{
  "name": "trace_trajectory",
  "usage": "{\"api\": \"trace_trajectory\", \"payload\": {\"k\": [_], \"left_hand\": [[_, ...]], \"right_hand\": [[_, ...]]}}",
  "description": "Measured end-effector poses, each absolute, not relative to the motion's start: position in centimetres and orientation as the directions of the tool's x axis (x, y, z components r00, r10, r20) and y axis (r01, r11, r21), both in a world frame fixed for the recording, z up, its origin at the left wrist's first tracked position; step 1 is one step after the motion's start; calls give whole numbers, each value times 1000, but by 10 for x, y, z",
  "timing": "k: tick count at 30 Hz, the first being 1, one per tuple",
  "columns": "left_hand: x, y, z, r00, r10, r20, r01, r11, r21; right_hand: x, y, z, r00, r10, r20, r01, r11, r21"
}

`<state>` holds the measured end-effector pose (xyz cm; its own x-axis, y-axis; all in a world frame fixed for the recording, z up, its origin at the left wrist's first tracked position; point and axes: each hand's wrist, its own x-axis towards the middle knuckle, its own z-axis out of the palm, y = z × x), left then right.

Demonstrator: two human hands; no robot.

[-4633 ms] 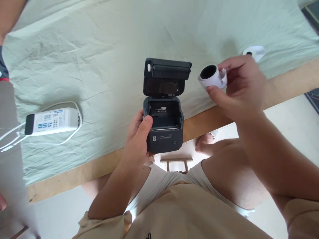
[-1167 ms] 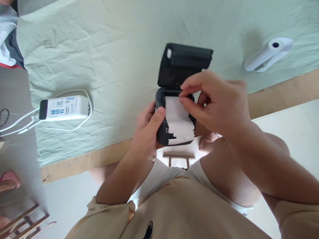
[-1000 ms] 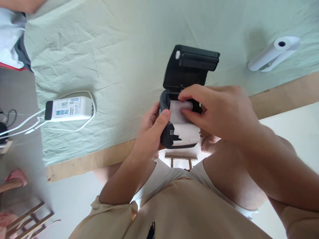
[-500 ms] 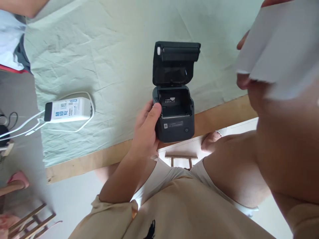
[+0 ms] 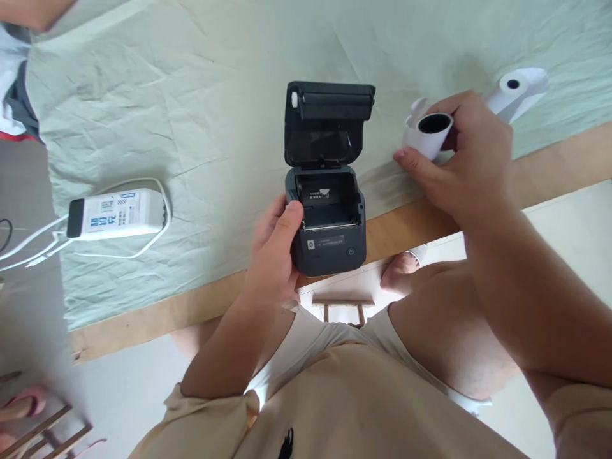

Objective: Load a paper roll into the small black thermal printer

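Note:
My left hand (image 5: pixel 277 236) grips the left side of a small black label printer (image 5: pixel 329 252) at the table's front edge. The printer's lid (image 5: pixel 329 121) stands tipped back, and no roll shows in its bay. To the right, my right hand (image 5: pixel 468 146) is closed around a white paper roll (image 5: pixel 427 141), thumb in front and fingers behind. The dark hollow core of this roll faces up, and a loose paper flap curls at its left. Just beyond my right hand, a second white paper roll (image 5: pixel 511 95) lies partly unwound on the cloth.
A pale green cloth (image 5: pixel 229 115) covers the table, with a bare wooden edge (image 5: pixel 162 309) along the front. At the left sits a white power strip (image 5: pixel 122 213) with cables running off the table. Another person's arm (image 5: pixel 38 13) shows at the top left.
My right hand has come down and left from the upper right, bringing the paper roll closer to the printer. The second roll has come into view. My left hand keeps its grip on the printer.

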<state>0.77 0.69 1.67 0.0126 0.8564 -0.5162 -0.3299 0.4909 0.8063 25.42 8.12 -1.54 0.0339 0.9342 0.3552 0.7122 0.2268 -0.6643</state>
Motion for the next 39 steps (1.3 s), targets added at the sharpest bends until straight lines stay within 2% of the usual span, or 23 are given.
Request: {"api": "trace_trajectory", "payload": {"k": [7, 12, 16, 18, 21, 22, 25, 27, 29, 32, 35, 39], "left_hand": [[7, 7, 17, 56, 875, -481, -331, 471, 818], [5, 6, 14, 69, 879, -471, -354, 463, 812], [5, 6, 14, 62, 871, -487, -386, 471, 793], [4, 5, 15, 74, 869, -490, -390, 477, 787], [3, 5, 14, 114, 864, -490, -380, 494, 782], [3, 6, 14, 117, 865, -488, -375, 493, 785], [5, 8, 15, 77, 874, -480, -373, 471, 799], [6, 9, 16, 52, 873, -485, -372, 468, 802], [7, 9, 18, 49, 868, -494, -359, 477, 802], [7, 8, 18, 48, 855, -516, -331, 501, 800], [5, 7, 18, 59, 850, -524, -310, 514, 800], [4, 7, 17, 71, 854, -516, -292, 513, 807]], "right_hand": [[254, 88, -20, -13, 939, 344, 768, 230, -597], [251, 86, -18, 46, 953, 299, 772, 157, -617], [249, 85, -21, -10, 958, 288, 784, 186, -592], [253, 82, -17, -86, 935, 344, 776, 280, -566], [277, 80, -8, -140, 814, 564, 764, 451, -462], [289, 81, -6, -117, 721, 683, 778, 494, -389], [328, 91, -8, -58, 726, 686, 898, 338, -282], [345, 99, -15, -42, 817, 574, 921, 255, -296], [350, 104, -23, -3, 892, 452, 910, 189, -368], [344, 106, -26, 85, 917, 390, 854, 135, -503], [332, 99, -13, 143, 860, 490, 768, 216, -603], [297, 74, 12, 87, 744, 663, 703, 426, -570]]}}
